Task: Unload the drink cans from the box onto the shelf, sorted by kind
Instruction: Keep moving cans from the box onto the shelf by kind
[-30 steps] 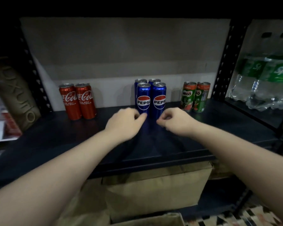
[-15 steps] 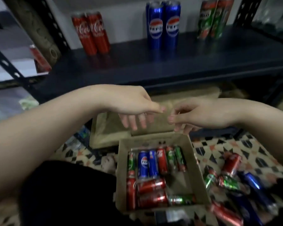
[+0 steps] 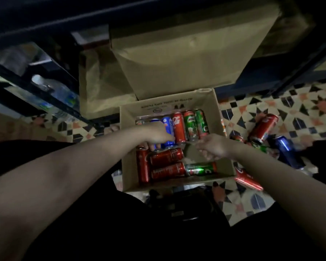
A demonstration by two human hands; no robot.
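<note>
The open cardboard box [image 3: 167, 105] stands on the floor below me with several cans lying in it. My left hand [image 3: 154, 132] lies over the two blue Pepsi cans [image 3: 168, 127] at the box's far left, fingers curled over their near ends; a firm grip does not show. Beside them lie a red Coca-Cola can [image 3: 179, 127] and two green Milo cans [image 3: 190, 125]. My right hand [image 3: 213, 147] hovers over the bare box floor just below the Milo cans, fingers loosely apart, holding nothing. More red cans [image 3: 166, 157] and a green can [image 3: 200, 168] lie along the near side.
Loose cans lie on the patterned tile floor right of the box: a red one [image 3: 263, 129], a blue one [image 3: 286, 151], another red [image 3: 247, 178]. A large brown carton [image 3: 186, 53] sits under the dark shelf edge [image 3: 64, 19]. Water bottles [image 3: 60, 95] lie at the left.
My view has dropped from the shelf with its sorted cans down to the box. Both hands came down from the shelf into the box, the left onto the Pepsi cans.
</note>
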